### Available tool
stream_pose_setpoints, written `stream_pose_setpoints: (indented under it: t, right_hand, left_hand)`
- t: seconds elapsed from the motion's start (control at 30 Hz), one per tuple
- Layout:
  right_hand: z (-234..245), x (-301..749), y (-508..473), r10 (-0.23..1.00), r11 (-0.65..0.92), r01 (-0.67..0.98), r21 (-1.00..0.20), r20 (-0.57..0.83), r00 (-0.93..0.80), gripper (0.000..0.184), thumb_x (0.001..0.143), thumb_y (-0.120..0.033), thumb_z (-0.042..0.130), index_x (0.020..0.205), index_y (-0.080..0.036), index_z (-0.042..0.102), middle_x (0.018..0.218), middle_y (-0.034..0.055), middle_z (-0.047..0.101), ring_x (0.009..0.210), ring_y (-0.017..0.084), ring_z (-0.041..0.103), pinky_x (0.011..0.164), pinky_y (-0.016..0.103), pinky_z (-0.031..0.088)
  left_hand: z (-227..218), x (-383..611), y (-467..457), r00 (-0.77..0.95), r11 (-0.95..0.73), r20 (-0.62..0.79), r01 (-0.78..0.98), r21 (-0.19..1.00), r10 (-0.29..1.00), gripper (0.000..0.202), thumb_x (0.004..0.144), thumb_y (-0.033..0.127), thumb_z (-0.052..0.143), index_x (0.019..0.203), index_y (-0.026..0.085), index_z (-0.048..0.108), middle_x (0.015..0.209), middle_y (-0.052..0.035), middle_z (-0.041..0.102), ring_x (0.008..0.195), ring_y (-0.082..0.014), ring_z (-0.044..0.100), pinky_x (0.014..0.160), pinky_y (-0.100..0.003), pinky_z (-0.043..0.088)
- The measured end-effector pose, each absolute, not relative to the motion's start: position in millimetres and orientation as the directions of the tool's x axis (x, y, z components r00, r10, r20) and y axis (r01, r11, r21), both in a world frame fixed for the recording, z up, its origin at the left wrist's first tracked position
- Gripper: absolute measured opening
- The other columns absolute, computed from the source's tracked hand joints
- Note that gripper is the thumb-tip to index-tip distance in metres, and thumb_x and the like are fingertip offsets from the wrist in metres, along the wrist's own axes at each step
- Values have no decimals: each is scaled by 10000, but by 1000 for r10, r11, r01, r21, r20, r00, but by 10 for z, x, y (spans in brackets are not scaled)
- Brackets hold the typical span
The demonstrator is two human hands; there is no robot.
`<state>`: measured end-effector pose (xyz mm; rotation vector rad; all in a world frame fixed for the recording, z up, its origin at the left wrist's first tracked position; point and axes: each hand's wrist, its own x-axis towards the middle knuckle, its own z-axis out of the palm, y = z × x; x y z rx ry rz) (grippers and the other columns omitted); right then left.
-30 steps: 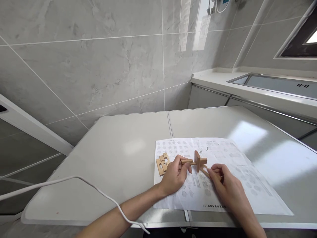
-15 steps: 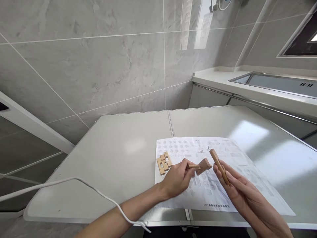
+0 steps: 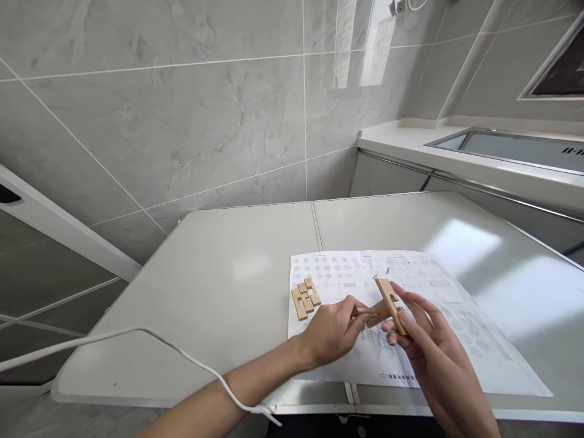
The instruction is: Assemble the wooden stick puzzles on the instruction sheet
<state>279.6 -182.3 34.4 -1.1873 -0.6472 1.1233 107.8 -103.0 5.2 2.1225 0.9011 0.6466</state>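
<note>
My left hand is closed in a pinch on the end of a partly joined wooden puzzle piece, held just above a printed instruction sheet. My right hand grips a notched wooden bar, with fingers wrapped under it, and the bar meets the left hand's piece. A small cluster of loose wooden puzzle pieces lies on the sheet's left edge, a short way left of my left hand.
The sheet lies on a grey table set against a tiled wall. A white cable crosses the near left corner and runs over my left forearm. A counter with a sink stands at the back right.
A second ago both hands rested on the sheet around a cross-shaped assembly. The right hand then lifted a bar away, and now it has brought the bar back against the left hand's piece.
</note>
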Motion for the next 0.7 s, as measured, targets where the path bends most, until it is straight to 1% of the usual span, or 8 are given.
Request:
stream_pose_setpoints:
  t: [0.07, 0.17, 0.23, 0.37, 0.5, 0.57, 0.63, 0.7]
  right_hand:
    - [345, 2809, -1821, 921, -35, -386, -922, -180, 345, 457, 891, -491, 848, 1271, -298, 680, 1640, 90, 539, 725, 150, 688, 678, 313, 665]
    - [334, 2848, -1818, 913, -59, -430, -901, -223, 341, 479, 868, -461, 873, 1269, -299, 668, 1626, 111, 552, 656, 138, 646, 554, 301, 613]
    - [321, 2863, -1814, 909, -59, -442, -895, -232, 348, 485, 857, -446, 884, 1263, -307, 657, 1611, 108, 568, 630, 127, 630, 521, 292, 588]
    - [279, 2823, -1814, 911, -84, -429, -899, -244, 332, 522, 861, -475, 878, 1297, -319, 638, 1580, 111, 599, 689, 159, 674, 576, 314, 610]
    - [225, 2766, -1847, 921, -101, -352, -930, -221, 321, 635, 877, -566, 842, 1419, -327, 614, 1593, 116, 578, 747, 189, 707, 632, 336, 632]
    - [191, 2772, -1869, 924, -108, -240, -965, -187, 334, 727, 886, -608, 818, 1511, -323, 579, 1474, 113, 663, 773, 205, 720, 699, 357, 645]
    - [157, 2802, -1882, 937, -128, -110, -986, -156, 312, 828, 900, -655, 783, 1596, -295, 515, 1201, 95, 769, 773, 230, 729, 743, 385, 643]
    - [132, 2846, -1882, 954, -152, -21, -988, -152, 258, 946, 891, -702, 763, 1656, -249, 439, 922, 56, 772, 741, 256, 734, 736, 405, 635]
  left_hand:
    - [51, 1078, -1030, 635, -493, 161, 390, 778, 755, 300, 1141, 417, 423, 1127, 181, 608, 925, -70, 784, 728, -213, 727, 643, -295, 494]
    - [57, 1074, -1025, 652, -504, 169, 370, 780, 739, 330, 1145, 445, 414, 1137, 182, 613, 874, -55, 765, 679, -195, 701, 624, -283, 484]
    - [58, 1072, -1019, 660, -515, 176, 362, 777, 730, 333, 1144, 448, 416, 1138, 181, 614, 869, -54, 759, 670, -189, 691, 618, -277, 477]
    - [49, 1068, -1011, 663, -502, 164, 358, 787, 730, 320, 1145, 425, 408, 1143, 178, 611, 905, -65, 765, 722, -199, 717, 657, -286, 502]
    - [57, 1069, -1011, 657, -465, 137, 355, 811, 741, 304, 1140, 420, 418, 1175, 183, 606, 959, -78, 778, 810, -225, 750, 713, -309, 537]
    - [74, 1072, -1008, 658, -438, 118, 347, 829, 744, 291, 1140, 414, 418, 1186, 188, 596, 979, -79, 786, 834, -230, 756, 724, -315, 541]
    - [91, 1078, -997, 655, -407, 105, 328, 852, 748, 268, 1139, 401, 419, 1169, 194, 586, 996, -76, 788, 853, -228, 756, 741, -318, 541]
    - [103, 1084, -978, 646, -375, 105, 296, 879, 756, 245, 1136, 390, 427, 1132, 197, 579, 988, -71, 784, 857, -221, 748, 757, -318, 537]
